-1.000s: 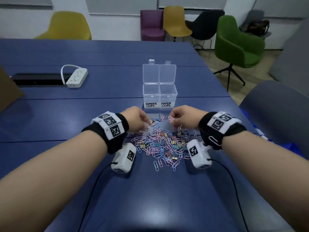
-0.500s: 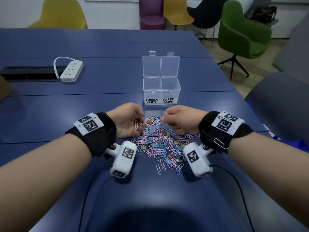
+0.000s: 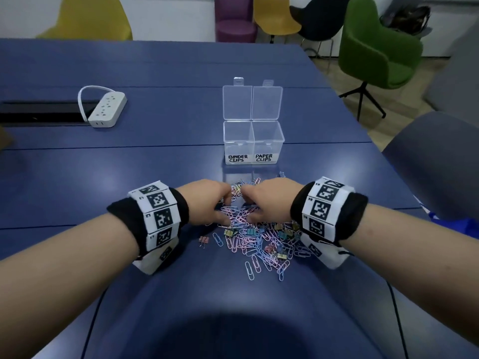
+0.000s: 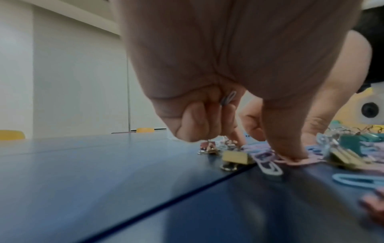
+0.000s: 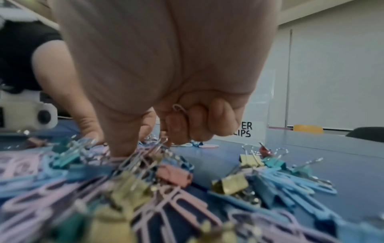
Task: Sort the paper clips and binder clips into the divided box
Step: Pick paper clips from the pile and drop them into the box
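A pile of pastel paper clips and small binder clips (image 3: 256, 237) lies on the blue table (image 3: 155, 172). Behind it stands the clear divided box (image 3: 252, 130), lids up, labelled BINDER CLIPS on the left and PAPER CLIPS on the right; both halves look empty. My left hand (image 3: 224, 203) and right hand (image 3: 250, 203) are palm-down on the far part of the pile, nearly touching. In the left wrist view, curled fingers (image 4: 197, 121) hold a small grey clip (image 4: 227, 100) while the thumb (image 4: 284, 139) presses on a pink paper clip. On the right, curled fingers (image 5: 214, 120) trap a pink paper clip (image 5: 179, 109).
One pink binder clip (image 3: 204, 240) lies apart, left of the pile. A white power strip (image 3: 107, 108) sits far left beside a black cable slot (image 3: 39, 112). A grey chair (image 3: 435, 164) stands at the table's right edge, and coloured chairs line the back.
Both hands have come down onto the pile and closer together. The left hand has turned palm-down. The head view has tilted lower.
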Tool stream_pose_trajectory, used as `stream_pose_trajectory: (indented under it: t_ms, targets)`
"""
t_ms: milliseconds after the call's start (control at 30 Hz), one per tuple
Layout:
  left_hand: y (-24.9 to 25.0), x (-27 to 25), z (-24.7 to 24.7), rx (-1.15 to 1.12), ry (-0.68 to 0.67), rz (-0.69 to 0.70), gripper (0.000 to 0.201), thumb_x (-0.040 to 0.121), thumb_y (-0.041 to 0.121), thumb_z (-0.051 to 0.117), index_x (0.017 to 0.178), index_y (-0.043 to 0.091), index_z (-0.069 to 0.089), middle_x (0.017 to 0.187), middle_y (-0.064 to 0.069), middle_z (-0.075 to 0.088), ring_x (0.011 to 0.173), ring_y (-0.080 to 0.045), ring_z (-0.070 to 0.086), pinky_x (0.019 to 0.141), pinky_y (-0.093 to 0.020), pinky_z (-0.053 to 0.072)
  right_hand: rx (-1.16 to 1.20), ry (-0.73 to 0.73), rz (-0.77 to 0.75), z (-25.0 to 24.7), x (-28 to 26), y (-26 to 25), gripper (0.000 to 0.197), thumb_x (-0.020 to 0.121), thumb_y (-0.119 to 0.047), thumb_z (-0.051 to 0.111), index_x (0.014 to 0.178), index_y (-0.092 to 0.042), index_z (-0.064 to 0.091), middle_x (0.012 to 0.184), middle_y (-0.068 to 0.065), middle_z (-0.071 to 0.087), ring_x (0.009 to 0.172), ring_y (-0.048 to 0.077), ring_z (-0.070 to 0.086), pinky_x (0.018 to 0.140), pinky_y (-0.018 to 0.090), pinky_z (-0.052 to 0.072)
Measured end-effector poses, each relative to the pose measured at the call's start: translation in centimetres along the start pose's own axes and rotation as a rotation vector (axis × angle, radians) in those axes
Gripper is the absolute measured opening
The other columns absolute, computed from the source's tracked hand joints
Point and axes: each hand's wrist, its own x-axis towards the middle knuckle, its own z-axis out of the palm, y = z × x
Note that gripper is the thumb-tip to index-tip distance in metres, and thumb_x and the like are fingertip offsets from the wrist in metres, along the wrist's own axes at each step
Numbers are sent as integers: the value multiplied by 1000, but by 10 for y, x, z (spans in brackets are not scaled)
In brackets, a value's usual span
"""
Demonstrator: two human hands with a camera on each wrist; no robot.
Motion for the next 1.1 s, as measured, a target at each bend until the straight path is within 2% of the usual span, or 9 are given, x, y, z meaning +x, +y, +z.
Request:
stream_pose_trajectory:
  t_ms: [167,300,433,533,600,667,733,933,1100]
  targets:
    - [12,-1,9,202,23,5,23,91,40,53,98,19,50,102,-3,62,90,-24,57,71,-30,40,-87,28,-54,3,-4,-9,20,94,-32,43,104,-16,47,95,6,64,85,29,60,68,34,45]
    - [17,-2,15,277,41,12,22,95,37,45,97,15,48,111,-7,61,100,-28,59,76,-33,42,-135,42,-65,5,-6,-16,20,95,-24,37,102,-11,50,94,7,64,84,28,60,74,37,51]
    - [12,-9,10,44,55,17,22,97,35,43,93,13,46,103,-11,59,84,-26,53,75,-34,42,96,-1,8,5,-11,-11,14,98,-23,33,89,-15,39,83,2,54,75,23,51,69,32,39]
    - [2,-14,4,-213,46,-17,26,99,35,41,80,17,40,85,-6,52,73,-20,43,72,-33,40,386,-19,74,0,-30,3,20,101,-26,31,85,-15,38,72,-2,43,64,17,42,67,35,41]
    - [-3,-12,6,-435,26,-84,28,98,36,43,77,18,40,75,-3,47,66,-19,41,69,-33,39,601,18,136,1,-43,14,25,101,-26,35,76,-20,37,69,-3,42,59,14,40,60,30,41]
    - [-6,-8,11,-671,10,-129,26,97,32,46,78,16,42,71,-6,45,55,-19,40,63,-33,37,912,44,189,8,-52,25,28,100,-21,39,72,-20,37,64,-2,41,52,12,39,53,22,39]
    - [-6,-2,13,-736,6,-139,21,97,30,48,85,13,45,74,-11,46,47,-18,39,55,-29,35,1118,19,226,17,-55,36,27,100,-19,40,73,-18,39,61,-1,38,48,12,35,51,25,36]
    - [7,20,-12,-797,-3,-114,21,97,25,49,82,12,45,67,-8,46,43,-15,37,47,-24,34,1324,62,254,4,-42,68,26,100,-15,42,74,-18,41,60,-2,41,51,10,32,46,22,29]
    - [27,55,-72,-985,113,-86,25,99,13,45,74,11,45,65,-5,43,49,-12,34,38,-16,29,1387,171,270,-45,-14,98,28,100,-8,37,74,-18,39,64,2,41,50,10,29,44,20,24]
